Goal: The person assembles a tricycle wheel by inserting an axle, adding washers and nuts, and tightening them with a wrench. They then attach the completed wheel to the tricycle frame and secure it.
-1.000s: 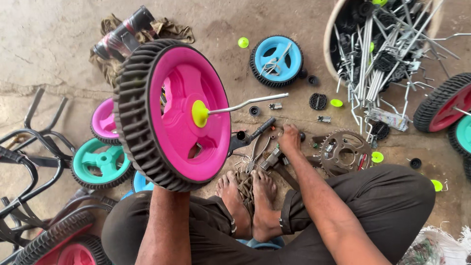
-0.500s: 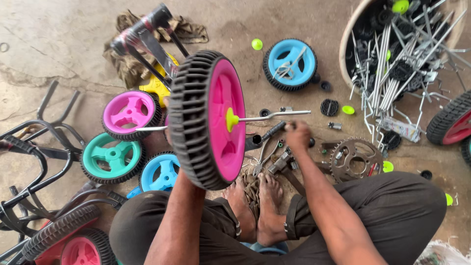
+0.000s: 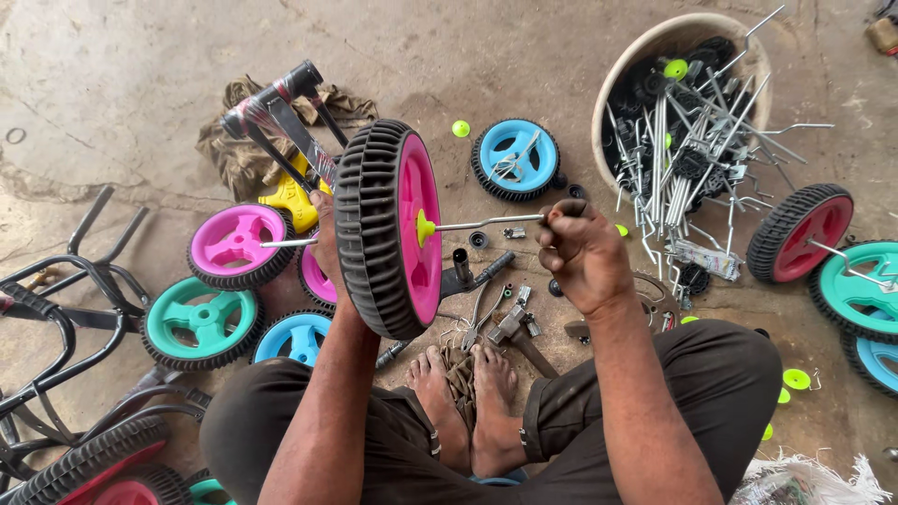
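The person is sitting on the concrete floor (image 3: pixel 140 84) with bare feet (image 3: pixel 463 393) together, and the big pink wheel (image 3: pixel 391 227) with its black ribbed tyre is being held up on edge in front of the knees, pink face turned toward the right. The left hand (image 3: pixel 327 245) is sitting behind the wheel, mostly hidden by the tyre, so I cannot tell how it is gripping. A thin metal axle rod (image 3: pixel 486 223) is sticking out sideways through the yellow-green hub cap (image 3: pixel 424 228), and the right hand (image 3: pixel 582 257) is pinching the rod's far end, fingers curled tight around it.

Under the wheel, tools are lying on the floor just beyond the feet: pliers (image 3: pixel 479 313) and a dark socket wrench (image 3: pixel 472 276). Toward the left edge of the floor 3 smaller wheels are lying flat: a pink one (image 3: pixel 234 245), a teal one (image 3: pixel 198 323) and a blue one (image 3: pixel 295 337), beside black tube frames (image 3: pixel 56 309). Another blue wheel (image 3: pixel 514 159) is lying flat further out, near a loose yellow-green cap (image 3: pixel 460 128). Toward the far right corner a round tub (image 3: pixel 627 93) is standing full of metal rods and black parts, and a red wheel (image 3: pixel 803 232) is standing on its tyre near it, next to a teal wheel (image 3: pixel 856 285) at the right edge.
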